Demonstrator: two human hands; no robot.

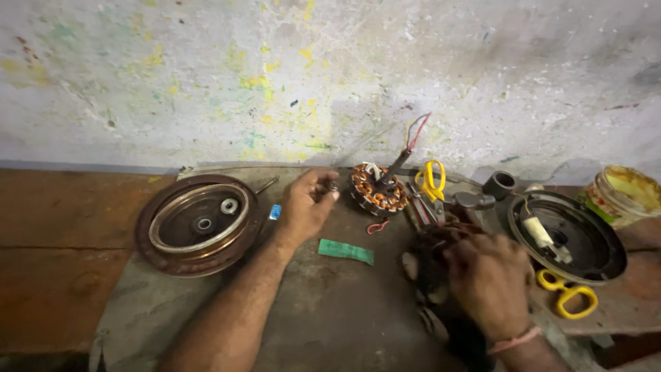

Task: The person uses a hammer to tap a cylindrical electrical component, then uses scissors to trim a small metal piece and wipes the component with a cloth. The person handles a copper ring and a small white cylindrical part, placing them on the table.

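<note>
My left hand (306, 204) rests on the grey bench mat (330, 317), its fingertips pinching a small dark metal part (333, 186) just left of a copper-wound motor stator (377, 190). The stator's shaft tilts up to the right with red and black wires at its tip. My right hand (490, 275) is closed over a dark coil bundle (430, 258) at the mat's right side; what lies under the palm is hidden.
A brown round fan motor cover (198, 224) with a bearing lies at left. A dark round cover (569, 238) with a white capacitor sits at right, beside two yellow-handled scissors (431, 180) (568, 294), a green strip (346, 251), a black ring (500, 184) and an open tub (623, 195).
</note>
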